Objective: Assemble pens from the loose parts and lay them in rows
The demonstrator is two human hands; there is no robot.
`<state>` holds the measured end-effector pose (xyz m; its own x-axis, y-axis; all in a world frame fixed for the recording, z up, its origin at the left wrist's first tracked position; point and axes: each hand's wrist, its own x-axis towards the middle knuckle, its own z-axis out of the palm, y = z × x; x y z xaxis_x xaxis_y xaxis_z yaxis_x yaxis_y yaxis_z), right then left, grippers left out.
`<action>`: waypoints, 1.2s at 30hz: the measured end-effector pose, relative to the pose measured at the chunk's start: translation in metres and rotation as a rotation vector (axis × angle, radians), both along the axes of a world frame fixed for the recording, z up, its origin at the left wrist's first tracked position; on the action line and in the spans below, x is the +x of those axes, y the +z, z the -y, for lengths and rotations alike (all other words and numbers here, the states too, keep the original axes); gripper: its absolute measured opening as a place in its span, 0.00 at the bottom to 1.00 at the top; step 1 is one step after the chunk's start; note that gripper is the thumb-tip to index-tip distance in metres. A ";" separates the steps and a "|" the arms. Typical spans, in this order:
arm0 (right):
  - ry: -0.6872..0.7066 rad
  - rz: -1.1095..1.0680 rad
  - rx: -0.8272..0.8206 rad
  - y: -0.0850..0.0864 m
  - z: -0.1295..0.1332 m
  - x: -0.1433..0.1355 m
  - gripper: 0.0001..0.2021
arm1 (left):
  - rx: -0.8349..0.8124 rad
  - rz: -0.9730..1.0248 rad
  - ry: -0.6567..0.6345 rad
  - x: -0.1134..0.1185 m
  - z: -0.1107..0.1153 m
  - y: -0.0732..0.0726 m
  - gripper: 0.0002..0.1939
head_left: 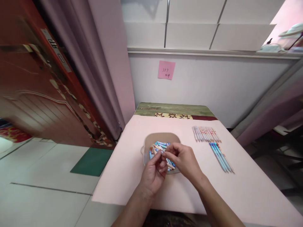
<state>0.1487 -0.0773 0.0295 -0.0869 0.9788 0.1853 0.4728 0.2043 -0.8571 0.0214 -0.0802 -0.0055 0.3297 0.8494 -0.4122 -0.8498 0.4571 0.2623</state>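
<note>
My left hand [155, 176] and my right hand [186, 159] meet over the near side of a beige plastic container [162, 136]. Thumb and fingers of each are pinched together at the same spot; whatever small piece is between them is too hidden to name. Below the fingertips, the container holds a jumble of short blue, white and peach pen parts [162, 145], partly covered by both hands. To the right of my right hand lies a group of blue pens [220, 157], side by side at a slant. Behind them is a row of pale pens with reddish marks [206, 134].
A pale pink cover [125, 157] lies over the table, with a green patterned strip [175, 108] showing at the far end. A white wall with a pink note [166, 70] stands behind. On the left are a purple curtain [94, 63] and a red-brown door [35, 94].
</note>
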 end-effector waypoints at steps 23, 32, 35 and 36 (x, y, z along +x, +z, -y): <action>-0.189 0.767 -0.139 -0.038 -0.050 0.020 0.10 | -0.090 0.053 0.200 -0.033 -0.029 0.013 0.09; -0.119 0.951 -0.264 -0.065 -0.065 -0.011 0.12 | -0.053 -0.038 0.189 -0.028 -0.031 0.011 0.11; -0.111 0.968 -0.281 -0.062 -0.069 -0.017 0.13 | -0.054 -0.046 0.182 -0.028 -0.030 0.009 0.11; -0.117 0.970 -0.288 -0.060 -0.069 -0.018 0.13 | -0.054 -0.050 0.181 -0.028 -0.030 0.008 0.11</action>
<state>0.1307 -0.0082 -0.0304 0.0250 0.9871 -0.1579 0.9939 -0.0415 -0.1024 -0.0062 -0.0502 0.0026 0.1514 0.8690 -0.4712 -0.9061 0.3125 0.2852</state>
